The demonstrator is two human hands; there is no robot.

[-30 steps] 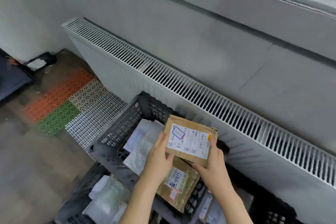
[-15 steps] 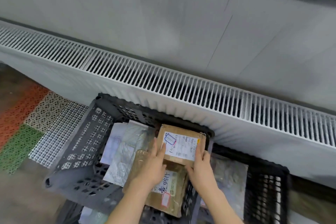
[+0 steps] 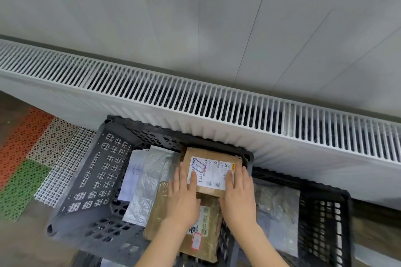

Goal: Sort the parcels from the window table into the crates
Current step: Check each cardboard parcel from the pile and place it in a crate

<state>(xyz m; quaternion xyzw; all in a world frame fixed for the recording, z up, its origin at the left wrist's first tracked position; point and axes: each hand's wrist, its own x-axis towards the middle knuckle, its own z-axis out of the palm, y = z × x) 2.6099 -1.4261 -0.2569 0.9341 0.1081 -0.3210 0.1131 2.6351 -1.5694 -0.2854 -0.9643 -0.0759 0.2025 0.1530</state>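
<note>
Parcels are already gathered in the grey perforated plastic crate (image 3: 93, 182), the largest task thing in view and the landmark here. It sits against the foot of the long white slatted radiator (image 3: 217, 102). Just to its right stands a black lattice plastic crate (image 3: 323, 219), which also holds a clear-wrapped packet. The window table itself is out of view, so how many parcels are left to sort cannot be told.

Inside the grey crate, a silvery plastic mailer bag (image 3: 152, 184) lies along its left half, a long brown taped cardboard parcel (image 3: 160, 212) lies at its near right, and the small brown cardboard box with a white shipping label (image 3: 213, 170) sits at its far right corner, resting on the longer parcel. This box looks close to placed; letting go is what remains of this step.

The left hand (image 3: 184, 199) lies with straight fingers flat on the label's left side. The right hand (image 3: 238, 197) lies likewise on its right side, fingers straight, pressing rather than clasping.

Room is tight: the box's far edge is near the crate's back rim, its right edge near the wall shared with the black crate. Open room lies towards the person and upward.
</note>
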